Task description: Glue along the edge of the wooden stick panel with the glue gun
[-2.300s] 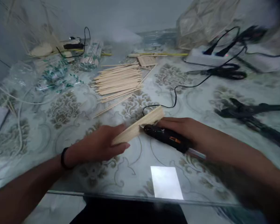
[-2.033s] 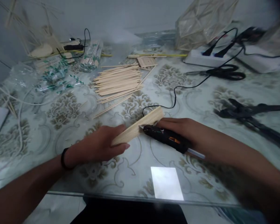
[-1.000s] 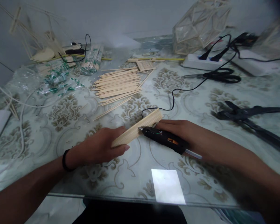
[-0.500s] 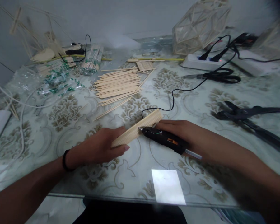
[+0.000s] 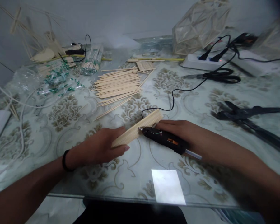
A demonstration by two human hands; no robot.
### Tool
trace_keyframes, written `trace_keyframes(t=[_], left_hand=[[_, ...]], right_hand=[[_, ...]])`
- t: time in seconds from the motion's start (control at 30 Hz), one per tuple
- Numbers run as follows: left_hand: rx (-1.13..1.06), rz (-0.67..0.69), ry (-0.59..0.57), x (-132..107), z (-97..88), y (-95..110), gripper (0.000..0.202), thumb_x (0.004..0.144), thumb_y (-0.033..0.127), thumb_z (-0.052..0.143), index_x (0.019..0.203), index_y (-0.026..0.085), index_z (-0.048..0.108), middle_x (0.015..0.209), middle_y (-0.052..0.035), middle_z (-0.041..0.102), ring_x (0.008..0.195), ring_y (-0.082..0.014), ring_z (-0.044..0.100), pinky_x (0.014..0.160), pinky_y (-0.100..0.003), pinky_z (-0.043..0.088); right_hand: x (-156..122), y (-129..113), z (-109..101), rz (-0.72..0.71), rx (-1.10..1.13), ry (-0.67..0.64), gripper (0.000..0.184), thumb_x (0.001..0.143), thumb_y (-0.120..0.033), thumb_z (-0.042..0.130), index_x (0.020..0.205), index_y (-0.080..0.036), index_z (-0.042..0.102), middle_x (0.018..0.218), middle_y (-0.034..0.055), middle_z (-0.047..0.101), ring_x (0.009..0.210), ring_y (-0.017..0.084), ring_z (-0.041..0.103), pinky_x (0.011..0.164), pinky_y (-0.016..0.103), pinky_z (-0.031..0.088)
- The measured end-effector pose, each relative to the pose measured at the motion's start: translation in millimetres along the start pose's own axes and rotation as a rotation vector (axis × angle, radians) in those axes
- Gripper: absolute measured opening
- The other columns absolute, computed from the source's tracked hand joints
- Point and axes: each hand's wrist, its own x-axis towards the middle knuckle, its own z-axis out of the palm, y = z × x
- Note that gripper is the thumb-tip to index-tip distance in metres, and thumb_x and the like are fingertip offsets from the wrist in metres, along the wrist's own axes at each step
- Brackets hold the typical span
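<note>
My left hand [image 5: 96, 148] is closed on the near end of a flat panel of wooden sticks [image 5: 140, 127] that slants away to the upper right just above the table. My right hand [image 5: 178, 131] grips a black glue gun [image 5: 164, 140] with an orange trigger; its metal tip touches the panel's lower edge near the middle. A clear glue stick pokes out of the gun's back end. The gun's black cord [image 5: 175, 96] runs off toward the power strip [image 5: 198, 62].
A heap of loose wooden sticks [image 5: 118, 84] lies beyond my hands. Black scissors [image 5: 220, 76] and large shears [image 5: 249, 116] rest at the right. A geometric stick lantern [image 5: 198, 25] stands at the back. Plastic bags of sticks [image 5: 58, 81] sit at left. The glass table edge [image 5: 121, 196] is close.
My view has tilted up slightly since the earliest frames and steadied. Both hands, the panel and the glue gun have stayed almost still.
</note>
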Motion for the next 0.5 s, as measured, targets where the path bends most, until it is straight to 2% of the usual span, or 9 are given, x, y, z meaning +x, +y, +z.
trace_keyframes(t=[0.33,0.5], left_hand=[[-0.003,0.016,0.013,-0.6,-0.2,0.6,0.026,0.097,0.046,0.059,0.092,0.021,0.055,0.070,0.0064,0.055,0.058,-0.0082,0.045,0.059,-0.027,0.034],[0.003,0.013,0.017,-0.4,0.7,0.2,0.026,0.097,0.046,0.059,0.092,0.021,0.055,0.071,0.0062,0.056,0.059,-0.0084,0.046,0.059,-0.027,0.034]], right_hand=[[1.3,0.1,0.0,-0.002,-0.002,-0.010,0.064,0.095,-0.068,0.031,0.111,-0.013,0.060,0.119,0.0085,0.059,0.101,0.006,0.058,0.087,0.021,0.046],[1.3,-1.1,-0.1,0.020,-0.002,-0.011,0.062,0.096,-0.066,0.031,0.110,-0.013,0.059,0.117,0.0078,0.059,0.098,0.006,0.057,0.087,0.021,0.046]])
